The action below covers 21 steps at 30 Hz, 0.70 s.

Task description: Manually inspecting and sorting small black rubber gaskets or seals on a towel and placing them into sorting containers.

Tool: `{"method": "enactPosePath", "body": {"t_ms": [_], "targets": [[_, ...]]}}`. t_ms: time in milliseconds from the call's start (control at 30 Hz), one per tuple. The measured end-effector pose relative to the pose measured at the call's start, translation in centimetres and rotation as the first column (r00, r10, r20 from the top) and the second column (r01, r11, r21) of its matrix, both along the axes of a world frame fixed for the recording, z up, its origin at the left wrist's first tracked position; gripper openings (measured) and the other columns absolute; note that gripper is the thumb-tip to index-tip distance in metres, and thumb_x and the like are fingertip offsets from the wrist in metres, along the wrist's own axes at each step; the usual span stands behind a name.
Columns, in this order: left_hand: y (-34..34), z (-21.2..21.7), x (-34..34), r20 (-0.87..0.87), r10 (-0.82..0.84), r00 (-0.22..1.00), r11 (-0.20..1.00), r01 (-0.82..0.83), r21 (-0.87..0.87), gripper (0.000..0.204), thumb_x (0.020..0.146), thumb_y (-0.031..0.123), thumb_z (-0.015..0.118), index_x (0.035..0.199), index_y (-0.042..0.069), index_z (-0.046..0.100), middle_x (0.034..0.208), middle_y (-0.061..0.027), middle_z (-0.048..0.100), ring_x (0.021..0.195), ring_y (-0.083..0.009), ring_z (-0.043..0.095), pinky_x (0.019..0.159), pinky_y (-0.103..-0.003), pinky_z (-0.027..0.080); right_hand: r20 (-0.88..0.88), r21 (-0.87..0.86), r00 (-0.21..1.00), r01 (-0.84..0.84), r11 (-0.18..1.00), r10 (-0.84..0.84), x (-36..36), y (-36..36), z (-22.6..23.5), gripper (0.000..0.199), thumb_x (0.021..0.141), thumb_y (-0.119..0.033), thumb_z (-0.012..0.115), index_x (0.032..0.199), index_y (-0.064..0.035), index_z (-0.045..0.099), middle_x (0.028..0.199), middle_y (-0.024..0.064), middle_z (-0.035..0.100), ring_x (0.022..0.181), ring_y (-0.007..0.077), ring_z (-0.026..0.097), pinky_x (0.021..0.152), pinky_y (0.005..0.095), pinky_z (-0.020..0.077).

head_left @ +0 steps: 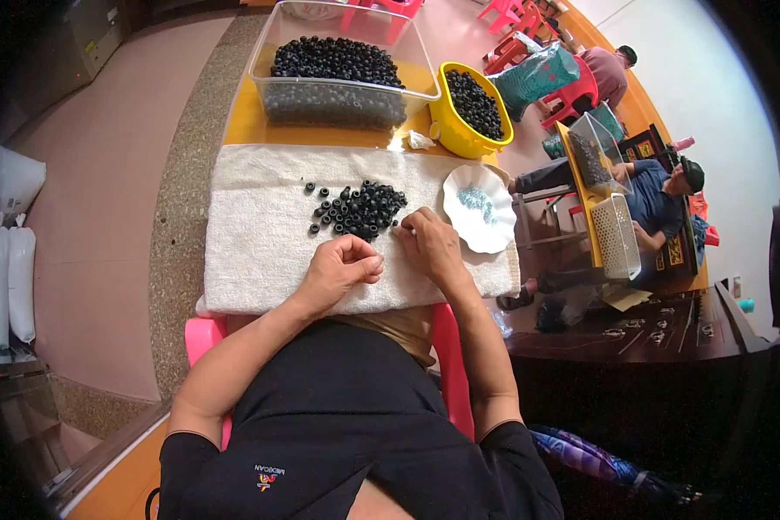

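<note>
A loose pile of small black ring-like parts (360,211), some showing a round hole, lies on a white towel (251,243). My left hand (340,270) is just below the pile, thumb and fingertips pinched together; anything between them is too small to make out. At the pile's right edge my right hand (433,247) has its fingers bent down to the towel, beside a single black part. What those fingertips hold, if anything, is hidden. Right of that hand sits a white scalloped dish (487,234) with tiny pale-blue bits in it.
Behind the towel stand a clear plastic bin (347,82) and a yellow basket (470,143), both holding black parts. A crumpled white tissue (419,140) lies between them. At right, another person (654,204) sits by a white perforated basket (617,236). White sacks (13,277) stand at left.
</note>
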<state>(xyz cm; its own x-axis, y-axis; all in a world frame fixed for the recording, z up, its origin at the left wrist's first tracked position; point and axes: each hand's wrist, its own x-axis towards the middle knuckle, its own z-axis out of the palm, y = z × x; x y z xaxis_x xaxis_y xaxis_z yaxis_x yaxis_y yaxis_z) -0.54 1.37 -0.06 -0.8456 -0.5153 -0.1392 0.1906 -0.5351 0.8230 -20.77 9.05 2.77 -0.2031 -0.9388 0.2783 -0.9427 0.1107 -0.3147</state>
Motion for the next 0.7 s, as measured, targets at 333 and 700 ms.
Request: {"method": "enactPosePath", "body": {"t_ms": [333, 700], "targets": [[0.1, 0.1, 0.0, -0.003, 0.008, 1.0, 1.0, -0.008, -0.011, 0.011, 0.093, 0.008, 0.065, 0.099, 0.0, 0.06, 0.091, -0.0073, 0.066, 0.082, -0.012, 0.066, 0.075, -0.026, 0.058, 0.007, -0.022, 1.0, 0.009, 1.0, -0.009, 0.4, -0.2, 0.9, 0.026, 0.083, -0.022, 0.072, 0.105, -0.0103, 0.066, 0.1, 0.0107, 0.063, 0.08, 0.0313, 0.066, 0.069, 0.0407, 0.0529], [0.2, 0.4, 0.0, 0.001, 0.025, 1.0, 1.0, -0.025, -0.006, 0.012, 0.092, 0.01, 0.067, 0.097, 0.001, 0.06, 0.089, -0.0051, 0.065, 0.079, -0.0105, 0.064, 0.073, -0.025, 0.057, -0.001, 0.02, 0.997, -0.079, 0.997, 0.079, 1.2, -1.3, 1.4, 0.028, 0.08, -0.016, 0.073, 0.108, -0.013, 0.069, 0.106, 0.0085, 0.064, 0.085, 0.0302, 0.067, 0.073, 0.0382, 0.0539]]}}
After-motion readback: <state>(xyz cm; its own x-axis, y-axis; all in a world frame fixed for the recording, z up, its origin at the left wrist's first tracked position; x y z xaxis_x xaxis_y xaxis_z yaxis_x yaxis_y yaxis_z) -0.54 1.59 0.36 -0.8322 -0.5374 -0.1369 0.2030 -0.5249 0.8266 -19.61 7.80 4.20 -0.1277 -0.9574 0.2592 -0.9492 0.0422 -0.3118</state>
